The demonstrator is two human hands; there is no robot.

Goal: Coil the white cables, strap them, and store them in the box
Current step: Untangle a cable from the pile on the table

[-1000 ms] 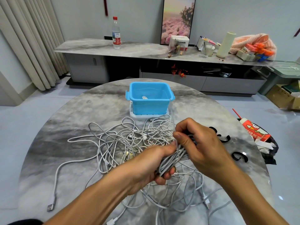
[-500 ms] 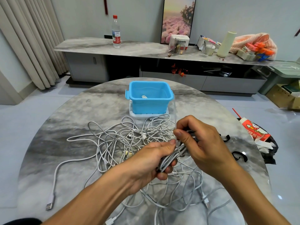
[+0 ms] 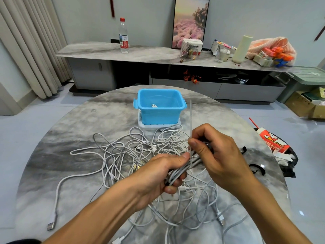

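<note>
My left hand (image 3: 158, 175) grips a coiled bundle of white cable (image 3: 186, 169) above the round marble table (image 3: 73, 141). My right hand (image 3: 216, 152) pinches a strap against the bundle's upper end; a thin pale strip (image 3: 190, 118) sticks straight up from my fingers. A tangle of loose white cables (image 3: 133, 152) lies spread under and left of my hands. The blue box (image 3: 161, 110) stands open at the table's far side on a white lid, with one white cable inside.
Two black straps (image 3: 258, 169) lie on the table to the right of my hands. A USB plug (image 3: 51, 226) lies near the table's left front edge. A bag of rubbish (image 3: 279, 152) sits past the right edge. A long sideboard runs along the back wall.
The right hand has lifted slightly and drawn the pale strip upward, so it now stands above the fingers. The left hand keeps its hold on the bundle.
</note>
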